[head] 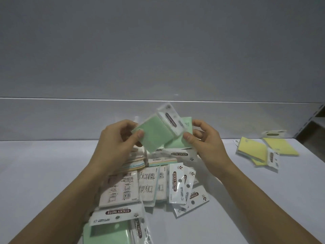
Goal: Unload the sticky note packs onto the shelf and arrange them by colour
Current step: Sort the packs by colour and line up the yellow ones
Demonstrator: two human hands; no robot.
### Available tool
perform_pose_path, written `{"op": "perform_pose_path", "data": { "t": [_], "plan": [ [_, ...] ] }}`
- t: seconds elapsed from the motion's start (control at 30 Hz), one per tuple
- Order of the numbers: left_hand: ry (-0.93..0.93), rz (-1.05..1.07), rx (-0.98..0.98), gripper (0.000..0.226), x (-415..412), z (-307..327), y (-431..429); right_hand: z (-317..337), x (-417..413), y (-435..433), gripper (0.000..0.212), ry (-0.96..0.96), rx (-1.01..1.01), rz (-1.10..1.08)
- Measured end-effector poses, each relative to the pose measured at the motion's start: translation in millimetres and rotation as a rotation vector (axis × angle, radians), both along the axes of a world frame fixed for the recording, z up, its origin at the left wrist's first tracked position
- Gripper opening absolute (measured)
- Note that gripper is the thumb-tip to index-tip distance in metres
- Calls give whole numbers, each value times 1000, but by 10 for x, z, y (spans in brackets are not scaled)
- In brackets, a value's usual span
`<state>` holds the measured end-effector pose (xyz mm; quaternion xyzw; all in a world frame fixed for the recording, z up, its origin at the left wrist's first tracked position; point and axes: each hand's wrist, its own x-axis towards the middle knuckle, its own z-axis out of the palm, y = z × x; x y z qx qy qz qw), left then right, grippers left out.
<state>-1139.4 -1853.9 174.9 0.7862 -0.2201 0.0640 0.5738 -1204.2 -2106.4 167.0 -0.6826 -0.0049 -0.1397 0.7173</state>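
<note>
left hand: green pack pinched, thumb on top | right hand: second green pack, seemingly separate, gripped just behind | pile of packs seen beneath both hands | yellow packs laid well right of right hand

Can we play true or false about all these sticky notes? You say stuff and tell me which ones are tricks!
1. The left hand and right hand both hold green packs. True.
2. The yellow packs lie left of the pile. False: they lie to its right.
3. The green packs rest flat on the shelf. False: they are held up above the pile.
4. Some labels in the pile say STICKY NOTE. True.
</note>
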Motion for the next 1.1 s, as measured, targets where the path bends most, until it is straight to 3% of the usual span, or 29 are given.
{"op": "perform_pose_path", "data": {
  "t": [0.17,0.27,0.4,0.57,0.73,1.1],
  "plan": [
    [137,26,-192,1,95,57,96,12,-20,-74,47,78,202,-4],
    [202,24,-248,10,108,133,186,2,-40,-65,57,85,211,33],
    [234,41,-289,15,52,240,401,41,-46,14,61,68,61,33],
    [294,99,-358,18,-139,185,870,160,3,167,31,95,-36,71],
    [350,245,-354,14,-273,7,1576,346,267,506,26,151,-184,154],
    [448,538,-198,4,12,-211,2813,371,1242,2343,14,223,-555,320]
  ]
}}
